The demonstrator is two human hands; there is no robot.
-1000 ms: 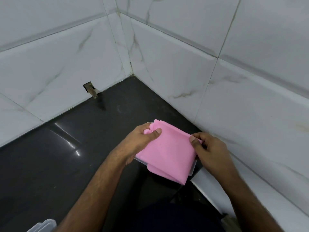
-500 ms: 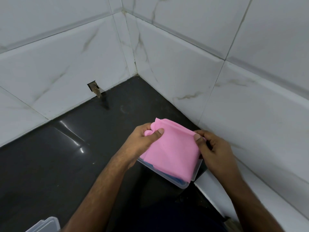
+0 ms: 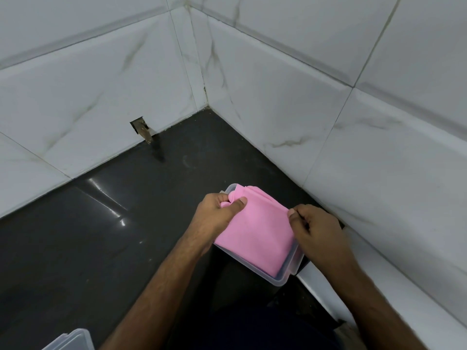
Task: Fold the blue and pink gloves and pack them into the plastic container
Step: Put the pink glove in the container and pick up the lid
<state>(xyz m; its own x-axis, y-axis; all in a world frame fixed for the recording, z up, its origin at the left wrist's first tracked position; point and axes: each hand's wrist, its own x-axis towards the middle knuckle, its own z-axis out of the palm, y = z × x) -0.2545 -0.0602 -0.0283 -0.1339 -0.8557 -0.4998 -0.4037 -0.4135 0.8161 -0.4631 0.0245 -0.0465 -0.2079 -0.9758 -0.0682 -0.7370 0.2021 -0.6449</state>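
A folded pink glove [image 3: 255, 233] lies inside the clear plastic container [image 3: 284, 279] on the dark counter, close to the right wall. My left hand [image 3: 217, 215] grips the glove's far left corner, thumb on top. At the glove's right edge my right hand [image 3: 316, 233] pinches it with curled fingers. A thin strip of blue, the blue glove [image 3: 280, 272], shows under the pink one at the container's near corner; the rest of it is hidden.
A clear plastic lid [image 3: 70, 341] lies at the bottom left edge of the view. White marble-look tiled walls [image 3: 328, 109] meet in a corner behind the black counter [image 3: 101, 223]. A small hole with a stub [image 3: 141, 128] breaks the left wall's base.
Both hands have lowered the pink glove down into the container, so that it now sits within the rim. The camera has tilted slightly.
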